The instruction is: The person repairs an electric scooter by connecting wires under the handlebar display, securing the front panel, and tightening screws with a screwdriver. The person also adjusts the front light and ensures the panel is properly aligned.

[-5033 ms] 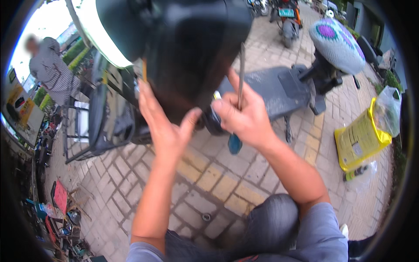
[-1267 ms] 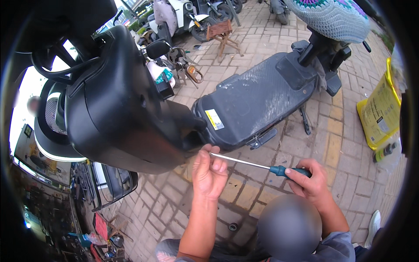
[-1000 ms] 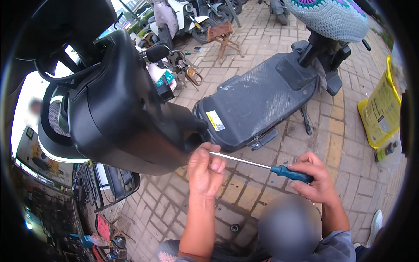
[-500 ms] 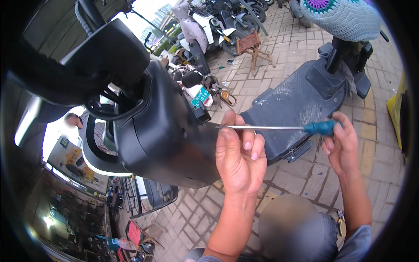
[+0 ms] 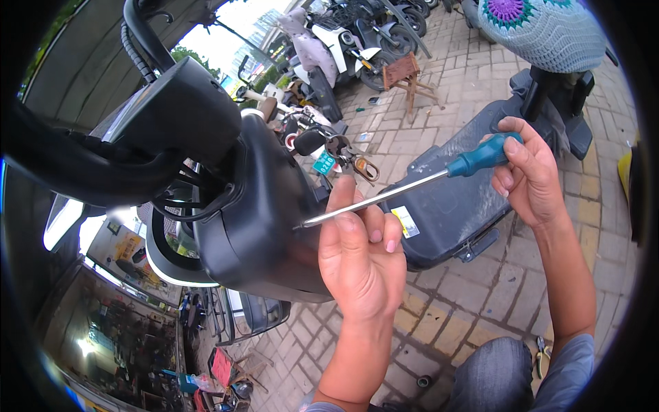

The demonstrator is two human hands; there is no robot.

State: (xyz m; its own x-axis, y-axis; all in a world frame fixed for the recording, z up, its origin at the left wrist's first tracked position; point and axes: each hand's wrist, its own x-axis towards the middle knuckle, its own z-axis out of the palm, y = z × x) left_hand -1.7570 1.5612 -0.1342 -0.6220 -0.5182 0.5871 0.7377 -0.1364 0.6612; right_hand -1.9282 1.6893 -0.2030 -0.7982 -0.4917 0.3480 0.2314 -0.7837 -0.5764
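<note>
A screwdriver [image 5: 384, 198] with a teal handle and a long metal shaft slants across the scooter's front. My right hand [image 5: 532, 172] grips the end of its handle between thumb and fingers. With thumb and index finger, my left hand [image 5: 360, 254] pinches the shaft close to its tip. A small dark piece, apparently a screw, sits at that tip, against or just in front of the black front panel [image 5: 268, 206]. Whether it touches the panel I cannot tell. Keys with a tan fob [image 5: 366, 169] hang just beyond my left fingers.
The scooter's footboard [image 5: 446, 206] lies beyond my hands, below a seat in a crocheted cover [image 5: 546, 34]. Pliers [image 5: 542, 357] lie by my right knee. A folding stool [image 5: 406, 75] and parked scooters stand farther off on the paving. Black handlebars [image 5: 89, 165] reach in from the left.
The screwdriver has gone from level to slanting, tip lower and farther left at the panel. Both hands moved left with it; the right one rose. The view has shifted, showing my knee.
</note>
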